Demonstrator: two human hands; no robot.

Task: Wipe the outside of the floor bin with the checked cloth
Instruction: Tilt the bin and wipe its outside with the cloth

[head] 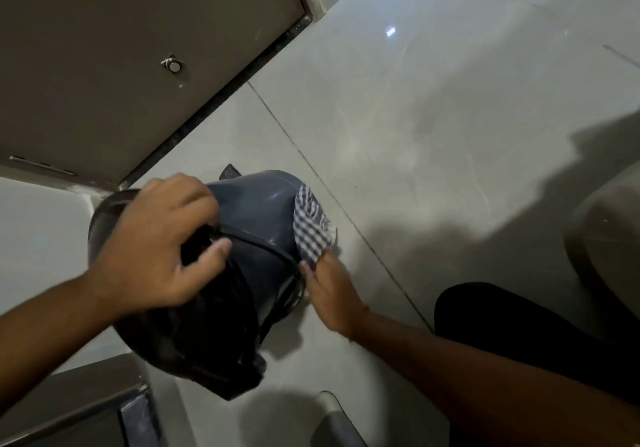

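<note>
Nearest to us, bottom right: our right forearm comes in from the corner, with a dark-clothed leg (519, 329) just behind it. Bottom left is a grey ledge (69, 408). At bottom centre is a rounded grey object (337, 422) we can't identify.

Mid-frame, the floor bin (256, 225) sits on the pale tiled floor (433, 135), tilted, with its base end pointing far and its mouth towards us. It is dark blue-grey plastic, and a black liner bag (207, 336) is bunched around the rim and hangs off the near side.

Our left hand (152, 246) is clamped over the bin's rim, fingers curled across the top and thumb pressed against the rim and liner, so it is gripping the bin.

Our right hand (329, 291) lies flat against the bin's right outer wall with fingers extended. It pins the checked cloth (311, 225) to the wall. The cloth's near end is under the fingertips and the rest is spread up the wall towards the base. The hand is pressing rather than closed around the cloth.

To the right at mid-depth, a curved pale fixture (602, 239) is cut off by the frame edge.

Far left is a brown door (121, 48) with a small metal stopper (172, 64) on it. The door frame meets the floor at a dark threshold strip.
</note>
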